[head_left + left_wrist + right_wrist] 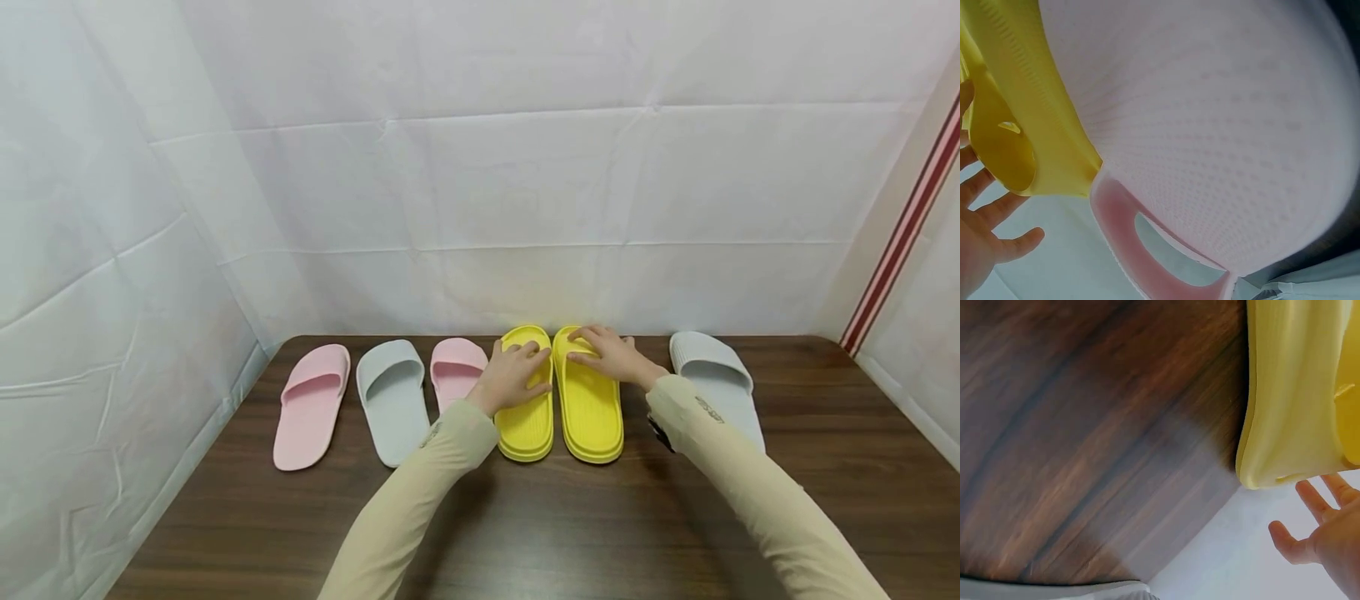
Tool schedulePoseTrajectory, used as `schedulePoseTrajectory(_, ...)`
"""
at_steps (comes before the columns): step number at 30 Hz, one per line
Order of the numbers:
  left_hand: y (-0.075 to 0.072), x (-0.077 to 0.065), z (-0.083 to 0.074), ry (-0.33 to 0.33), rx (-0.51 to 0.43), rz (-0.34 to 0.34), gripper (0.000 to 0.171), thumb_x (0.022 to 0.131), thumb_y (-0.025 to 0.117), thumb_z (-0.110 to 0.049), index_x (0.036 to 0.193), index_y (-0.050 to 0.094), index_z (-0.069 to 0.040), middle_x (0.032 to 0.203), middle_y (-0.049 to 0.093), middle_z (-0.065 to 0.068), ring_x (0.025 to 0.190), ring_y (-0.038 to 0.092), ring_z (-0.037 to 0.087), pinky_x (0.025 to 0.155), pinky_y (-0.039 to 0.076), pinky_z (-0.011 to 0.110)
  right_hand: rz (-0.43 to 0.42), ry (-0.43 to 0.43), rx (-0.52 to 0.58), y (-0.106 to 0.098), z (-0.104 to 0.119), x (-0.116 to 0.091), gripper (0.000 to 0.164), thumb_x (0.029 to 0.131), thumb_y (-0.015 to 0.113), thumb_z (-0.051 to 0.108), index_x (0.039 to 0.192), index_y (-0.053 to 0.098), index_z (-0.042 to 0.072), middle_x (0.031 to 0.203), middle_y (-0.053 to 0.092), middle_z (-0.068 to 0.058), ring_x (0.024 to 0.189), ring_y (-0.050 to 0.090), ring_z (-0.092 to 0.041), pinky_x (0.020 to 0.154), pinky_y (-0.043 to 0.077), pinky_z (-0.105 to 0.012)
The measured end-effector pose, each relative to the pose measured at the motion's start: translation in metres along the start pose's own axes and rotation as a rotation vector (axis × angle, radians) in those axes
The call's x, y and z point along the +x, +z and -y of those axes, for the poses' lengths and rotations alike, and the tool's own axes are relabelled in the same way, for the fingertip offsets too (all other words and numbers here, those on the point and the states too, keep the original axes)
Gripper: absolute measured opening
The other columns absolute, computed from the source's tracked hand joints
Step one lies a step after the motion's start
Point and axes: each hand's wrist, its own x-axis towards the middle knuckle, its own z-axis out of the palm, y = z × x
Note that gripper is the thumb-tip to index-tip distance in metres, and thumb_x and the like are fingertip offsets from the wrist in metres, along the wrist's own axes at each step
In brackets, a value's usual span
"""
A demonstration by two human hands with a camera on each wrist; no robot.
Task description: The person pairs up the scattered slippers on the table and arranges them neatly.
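Observation:
Two yellow slide slippers stand side by side on the table, toes toward the white cloth. Over the left yellow slipper (525,433) is my left hand (512,375), its fingers spread across the strap area. My right hand (613,357) reaches over the strap of the right yellow slipper (592,421), with thumb and fingers apart. In the left wrist view, the left fingers spread near a yellow slipper's strap (1041,119). Extended fingers also show under the yellow slipper (1297,394) in the right wrist view. A pink slipper (453,375) is partly hidden behind my left forearm.
Another pink slipper (309,421) lies at the far left, beside a pale grey slipper (393,408). A second grey slipper (712,375) sits to the right, partly covered by my right sleeve. White cloth (517,192) hangs behind the dark wooden table (555,533).

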Motion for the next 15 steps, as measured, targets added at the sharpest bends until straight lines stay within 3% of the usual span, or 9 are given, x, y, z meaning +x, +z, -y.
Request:
schedulePoseTrajectory(6,-0.004,-0.005,0.000,0.001,0.010,0.006,0.060,0.084,0.053,-0.049,0.133,0.041,-0.016,0.123,0.051,0.004,0.105,0.055,0.025,0.094,0.034,0.056,-0.051,-0.025,-0.088,-0.004,0.004,-0.011,0.046,0.089,0.044,0.048,0.125,0.046,0.019,0.133,0.043,-0.013,0.121,0.039,-0.036,0.087,0.027,-0.065)
schedulePoseTrajectory(15,-0.009,-0.010,-0.003,-0.013,0.005,0.042,0.058,0.087,0.048,-0.049,0.135,0.037,-0.019,0.135,0.045,0.006,0.116,0.048,0.029,0.096,0.031,0.058,-0.102,-0.054,-0.119,-0.008,0.007,-0.027,0.029,0.094,0.043,0.026,0.121,0.050,0.019,0.124,0.050,-0.011,0.111,0.049,-0.032,0.076,0.035,-0.054)
